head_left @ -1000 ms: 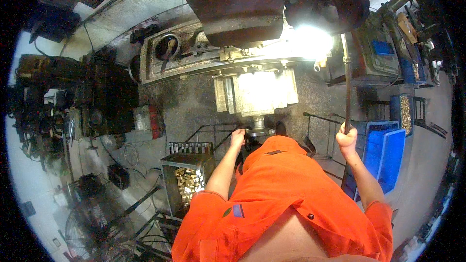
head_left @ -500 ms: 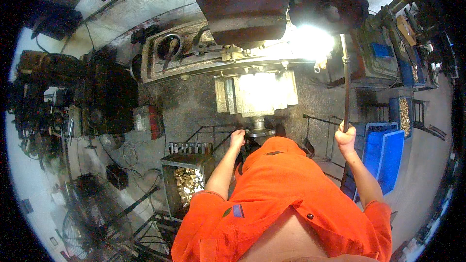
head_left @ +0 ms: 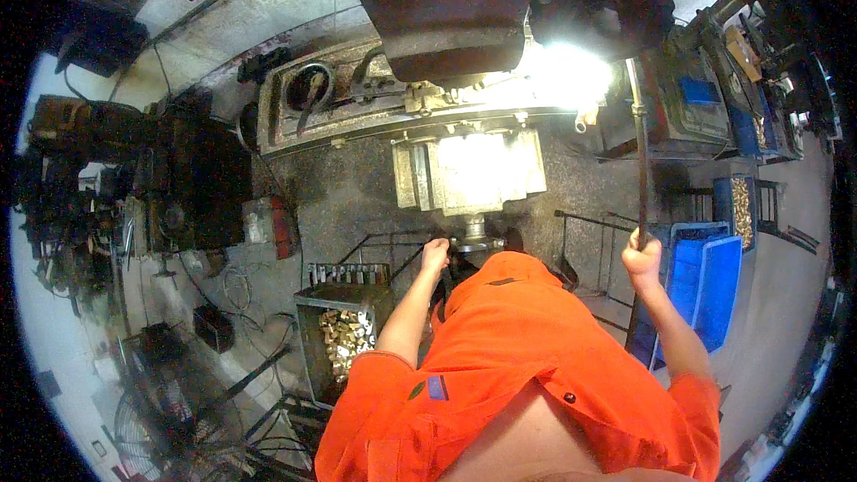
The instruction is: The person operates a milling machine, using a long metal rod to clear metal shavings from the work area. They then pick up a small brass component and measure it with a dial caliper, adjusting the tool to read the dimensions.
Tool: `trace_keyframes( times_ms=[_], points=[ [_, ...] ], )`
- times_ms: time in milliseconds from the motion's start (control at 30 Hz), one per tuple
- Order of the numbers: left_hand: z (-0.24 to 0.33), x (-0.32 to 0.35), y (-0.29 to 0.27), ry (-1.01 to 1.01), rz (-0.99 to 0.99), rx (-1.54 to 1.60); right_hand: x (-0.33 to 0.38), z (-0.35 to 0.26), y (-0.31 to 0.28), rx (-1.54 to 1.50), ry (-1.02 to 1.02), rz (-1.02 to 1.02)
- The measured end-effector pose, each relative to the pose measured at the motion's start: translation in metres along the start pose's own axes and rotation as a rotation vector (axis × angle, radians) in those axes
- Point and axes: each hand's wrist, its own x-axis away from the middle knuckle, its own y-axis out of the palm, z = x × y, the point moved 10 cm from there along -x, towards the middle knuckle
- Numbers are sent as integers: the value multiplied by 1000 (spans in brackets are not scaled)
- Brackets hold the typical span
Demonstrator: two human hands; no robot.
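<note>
Head view: two bare hands, one long lever, one handwheel; a person in an orange jacket stands close against the machine.
Right hand: fingers closed in a fist around the long lever, with no gap showing.
Lever: right of the pale machine block, running from the fist up toward the lamp glare.
Left hand: fingers curled, just beside the left side of the handwheel; whether it grips anything, I cannot tell.
Handwheel: below the pale block, between block and jacket.
Brass pieces: many, too heaped to count, in one metal bin by the left forearm.
Edges: the long machine table crosses behind the block, its front edge bowed.
Room: grey floor shows between lever and block; more floor runs outside the blue crates.
In the way: thin black bars between jacket and lever; blue crates just outside the right forearm; one dark plate overhanging the table.
Farther off: one narrow blue bin of small pieces at right, one fan lower left.
</note>
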Motion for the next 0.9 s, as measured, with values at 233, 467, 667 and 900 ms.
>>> trace_keyframes(
  times_ms=[233, 467, 667, 900],
  points=[
    [-11, -6, -3, 8, -19, 33, 47, -55, -47, 249, 62, -71],
    [-2, 1, -3, 15, -7, -5, 22, -36, -21, 110, -21, -8],
    [0, -1, -5, 40, 15, -19, 2, -11, 4, -61, 14, -34],
    [1, 1, -5, 20, 17, -32, -6, -22, 18, -79, -9, -18]
  ],
)
